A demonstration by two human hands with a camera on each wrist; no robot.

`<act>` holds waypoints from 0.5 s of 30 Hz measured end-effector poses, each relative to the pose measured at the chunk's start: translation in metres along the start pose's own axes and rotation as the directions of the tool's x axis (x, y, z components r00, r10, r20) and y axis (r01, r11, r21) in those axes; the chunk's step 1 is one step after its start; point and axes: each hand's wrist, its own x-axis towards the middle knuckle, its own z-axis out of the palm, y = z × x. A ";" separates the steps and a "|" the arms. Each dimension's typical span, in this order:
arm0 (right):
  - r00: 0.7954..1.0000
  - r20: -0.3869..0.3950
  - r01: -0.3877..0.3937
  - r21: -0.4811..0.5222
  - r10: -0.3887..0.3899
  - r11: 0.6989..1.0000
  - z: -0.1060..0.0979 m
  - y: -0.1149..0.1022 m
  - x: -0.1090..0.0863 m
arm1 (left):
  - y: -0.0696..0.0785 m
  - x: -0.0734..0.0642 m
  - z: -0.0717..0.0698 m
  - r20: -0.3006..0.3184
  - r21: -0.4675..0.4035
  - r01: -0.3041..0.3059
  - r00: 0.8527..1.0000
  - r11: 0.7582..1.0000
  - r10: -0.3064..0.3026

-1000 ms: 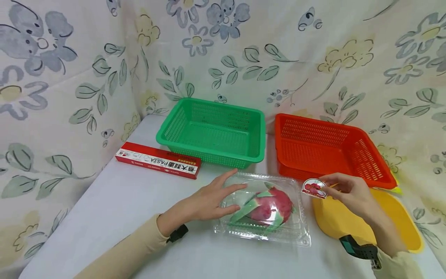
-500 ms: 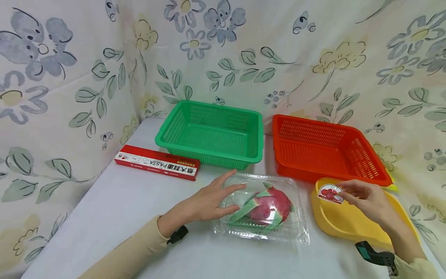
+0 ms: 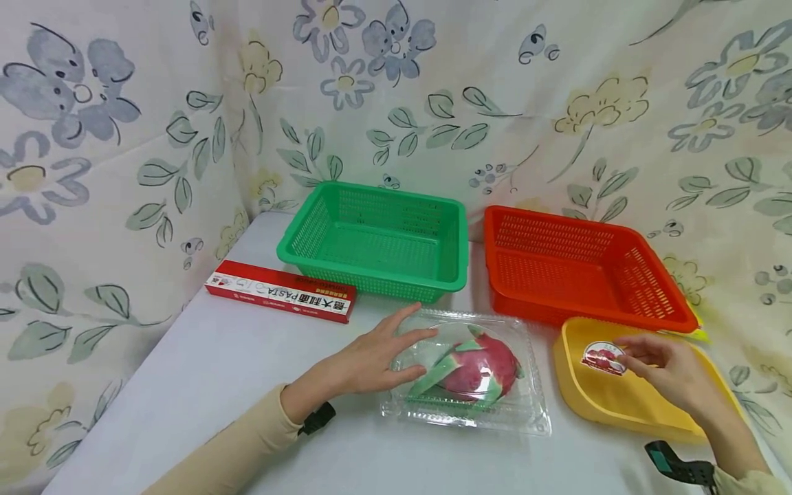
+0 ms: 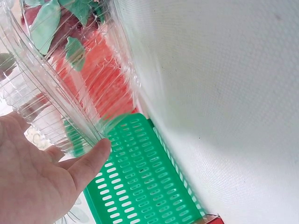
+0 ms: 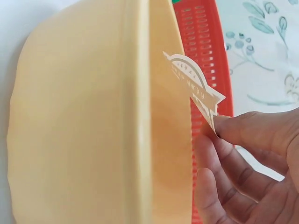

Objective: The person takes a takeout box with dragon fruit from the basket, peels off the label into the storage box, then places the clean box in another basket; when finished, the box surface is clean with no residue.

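Note:
A clear plastic clamshell box lies on the table with a pink dragon fruit inside. My left hand rests at its left side with spread fingers. In the left wrist view, the left thumb touches the box's ridged edge. Between thumb and fingertips, my right hand pinches a small arched fruit label. This label overlaps the inside of the yellow tub in the head view. Seen from the right wrist, the label stands beyond the tub's rim, its pale side showing.
Behind the box stand a green basket and a red basket. A red and white pasta box lies at the left, in front of the green basket. Flowered cloth hangs at the back and left.
My right hand has moved right with the label, from beside the clamshell box to over the yellow tub. The tub has shifted slightly. My left hand stays at the box.

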 end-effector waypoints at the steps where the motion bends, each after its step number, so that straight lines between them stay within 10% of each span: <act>1: 1.000 -0.002 0.000 -0.002 0.000 1.000 0.000 0.001 0.000 | 0.000 0.000 0.000 -0.003 -0.001 -0.001 1.000 1.000 0.001; 15: 0.999 0.052 -0.005 0.011 0.005 1.000 0.008 0.013 0.004 | 0.002 0.000 0.000 0.007 -0.003 0.017 1.000 1.000 -0.017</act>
